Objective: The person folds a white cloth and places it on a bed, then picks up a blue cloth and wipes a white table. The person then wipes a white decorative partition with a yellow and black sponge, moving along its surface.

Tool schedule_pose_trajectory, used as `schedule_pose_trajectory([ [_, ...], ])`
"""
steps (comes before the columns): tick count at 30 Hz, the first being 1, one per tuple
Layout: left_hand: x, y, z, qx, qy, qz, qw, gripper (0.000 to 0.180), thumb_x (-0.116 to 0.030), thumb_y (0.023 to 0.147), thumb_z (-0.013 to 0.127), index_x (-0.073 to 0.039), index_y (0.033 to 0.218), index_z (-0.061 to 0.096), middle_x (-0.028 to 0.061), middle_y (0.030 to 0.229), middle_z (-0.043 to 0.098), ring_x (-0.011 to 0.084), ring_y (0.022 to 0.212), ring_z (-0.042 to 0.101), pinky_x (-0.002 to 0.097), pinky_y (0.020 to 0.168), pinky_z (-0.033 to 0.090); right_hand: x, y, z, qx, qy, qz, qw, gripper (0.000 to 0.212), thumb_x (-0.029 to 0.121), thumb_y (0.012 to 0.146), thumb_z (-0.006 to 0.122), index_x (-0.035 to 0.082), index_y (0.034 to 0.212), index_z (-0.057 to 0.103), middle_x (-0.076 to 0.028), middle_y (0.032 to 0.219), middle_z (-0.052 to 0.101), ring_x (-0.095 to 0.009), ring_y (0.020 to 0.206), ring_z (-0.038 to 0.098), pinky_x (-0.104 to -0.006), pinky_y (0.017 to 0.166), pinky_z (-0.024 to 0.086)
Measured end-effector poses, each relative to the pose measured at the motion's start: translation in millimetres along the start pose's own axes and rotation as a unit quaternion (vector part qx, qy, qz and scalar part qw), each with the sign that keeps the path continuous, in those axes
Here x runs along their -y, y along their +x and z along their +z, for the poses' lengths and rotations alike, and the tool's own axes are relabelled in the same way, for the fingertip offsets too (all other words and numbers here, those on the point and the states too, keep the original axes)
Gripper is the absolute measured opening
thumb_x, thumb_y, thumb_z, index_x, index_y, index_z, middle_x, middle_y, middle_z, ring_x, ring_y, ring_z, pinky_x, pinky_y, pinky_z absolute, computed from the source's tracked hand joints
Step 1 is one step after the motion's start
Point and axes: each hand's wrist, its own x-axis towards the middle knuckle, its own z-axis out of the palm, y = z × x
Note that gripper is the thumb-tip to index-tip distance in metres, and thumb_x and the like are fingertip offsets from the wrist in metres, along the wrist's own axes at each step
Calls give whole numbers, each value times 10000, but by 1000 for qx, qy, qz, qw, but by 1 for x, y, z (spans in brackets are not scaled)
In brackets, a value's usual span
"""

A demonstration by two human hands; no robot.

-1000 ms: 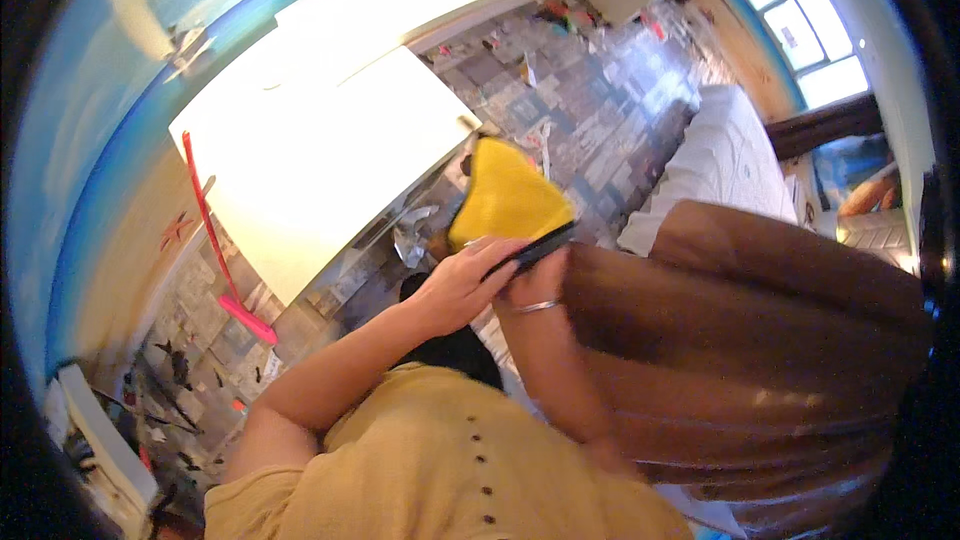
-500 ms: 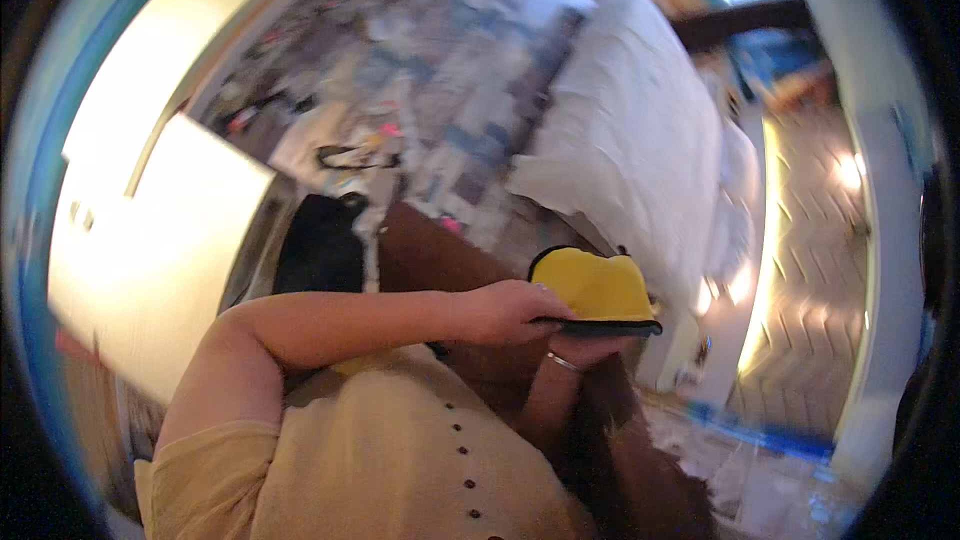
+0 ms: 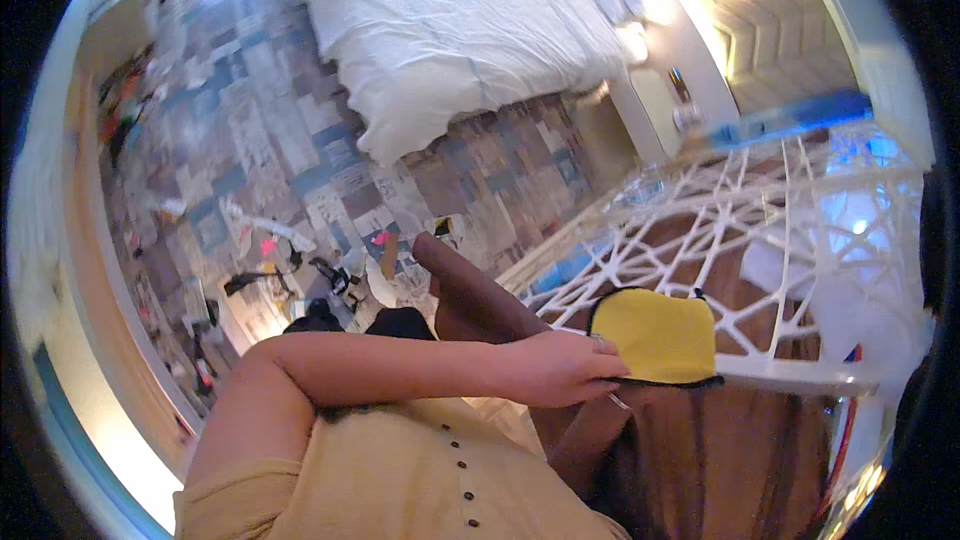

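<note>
Dark brown material (image 3: 740,455) fills the background directly below a yellow cloth (image 3: 660,338) with black edging; whether the brown is fabric or wood cannot be told. Nearest, the person's buttoned tan shirt (image 3: 395,480) shows to the lower left of the yellow cloth. The left hand (image 3: 560,368) reaches in from the cloth's left side, its fingers curled closely together and grasping the lower left corner. From below, the right forearm (image 3: 590,445) rises to the cloth's lower edge, a thin bracelet (image 3: 620,401) at the wrist; the right hand is hidden by the cloth, so its grip cannot be told. Behind the yellow cloth, a white lattice (image 3: 790,372) spreads upward and to the right. Farther off, small dark items (image 3: 255,283) lie on the patchwork-patterned floor (image 3: 250,90), well to the cloth's left. Beyond, a white-covered bed (image 3: 450,30) stands to its upper left, and a zigzag-lined panel (image 3: 770,30) to its upper right.
</note>
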Motion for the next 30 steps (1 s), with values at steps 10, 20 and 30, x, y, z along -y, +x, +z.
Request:
schedule_pose_trajectory([
  [10, 126, 105, -25, 245, -31, -15, 969, 296, -225, 861, 556, -41, 1087, 505, 189, 846, 577, 398, 708, 577, 488, 625, 468, -73, 70, -91, -231, 20, 0, 973, 676, 633, 873, 365, 117, 1298, 459, -95, 1285, 518, -317, 1144, 504, -502, 992, 362],
  [20, 299, 247, -109, 201, 15, -185, 962, 215, -182, 886, 531, -22, 1029, 552, 190, 869, 579, 392, 815, 573, 460, 691, 465, -135, 298, -157, -222, 142, 73, 962, 665, 630, 873, 372, 119, 1288, 467, -95, 1271, 529, -311, 1125, 519, -495, 978, 380],
  [30, 418, 392, -167, 203, 3, -150, 968, 194, -144, 876, 551, -10, 1016, 568, 184, 880, 588, 394, 808, 579, 438, 699, 475, -119, 472, -213, -167, 130, -9, 977, 646, 624, 872, 390, 125, 1272, 480, -91, 1245, 548, -297, 1089, 540, -482, 955, 406],
])
